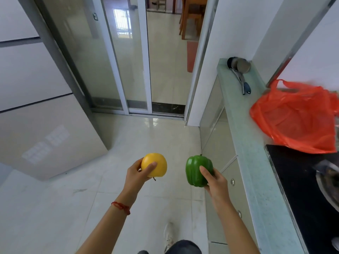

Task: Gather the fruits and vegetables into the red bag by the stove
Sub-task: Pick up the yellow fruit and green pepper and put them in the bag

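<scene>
Above the pale tiled floor, in the head view, both arms reach forward. The left hand holds a yellow apple, with the fingers curled round its lower side and the thumb lying across the front. The right hand holds a green pepper in the same manner, the thumb pressed on its front and the other fingers hidden behind it. The two hands are near each other but they do not touch.

On the right runs a light green counter. The red bag lies on it, crumpled, just beside the black stove top, and one handle loop stands up at the far side. Whether its mouth is open I cannot tell from here. The bag is well apart from both hands, ahead and to the right.

I judge that the carrying step is in hand: two items are picked up and not yet put in. The next move calls for bringing the hands over the counter to the bag, and probably for freeing some fingers to open the thin plastic before dropping anything.

No brand, label or writing can be read anywhere.
</scene>
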